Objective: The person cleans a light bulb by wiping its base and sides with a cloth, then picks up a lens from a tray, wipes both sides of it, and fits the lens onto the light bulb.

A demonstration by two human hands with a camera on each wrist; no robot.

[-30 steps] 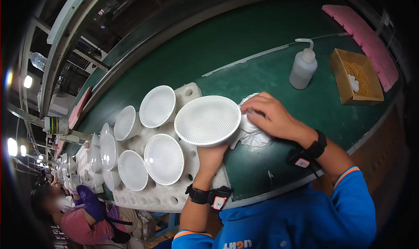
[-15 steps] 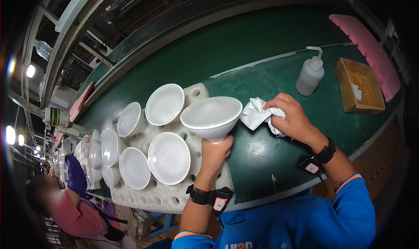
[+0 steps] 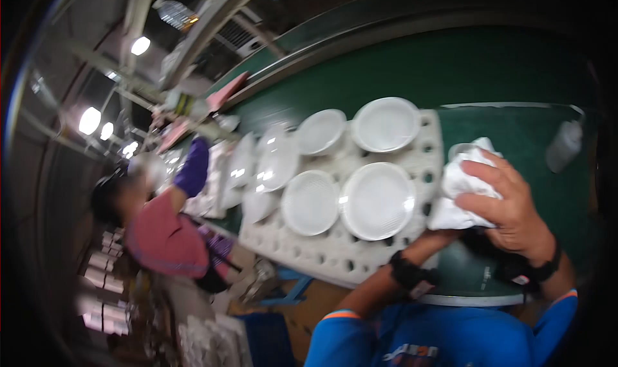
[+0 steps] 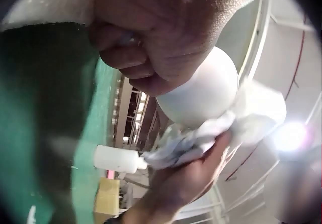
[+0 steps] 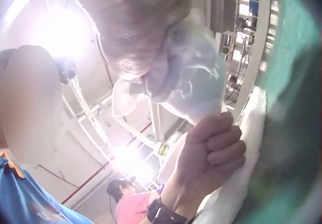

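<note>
My left hand [image 4: 156, 38] grips a white reflector bulb [image 4: 209, 91] by its narrow end, fingers curled round it. In the head view that hand is mostly hidden behind the right one, and only a sliver of the bulb's rim shows. A crumpled white cloth [image 3: 454, 190] is bunched in my right hand [image 3: 508, 203], whose fingers and thumb hold it against the bulb. The left wrist view has the cloth lying along the bulb's side, with the right hand below it. Several more reflector bulbs [image 3: 378, 200] stand face up, left of my hands.
A white foam tray [image 3: 309, 254] with rows of holes carries the standing bulbs. A squeeze bottle [image 3: 565, 147] is on the green table [image 3: 502, 119] at the right; a cardboard box [image 4: 107, 196] is beyond. Another person [image 3: 170, 238] works at the far left.
The head view has swung left, so the tray appears further right. The right hand and cloth were beside the bulb half a second ago and now cover it. The left hand keeps its grip.
</note>
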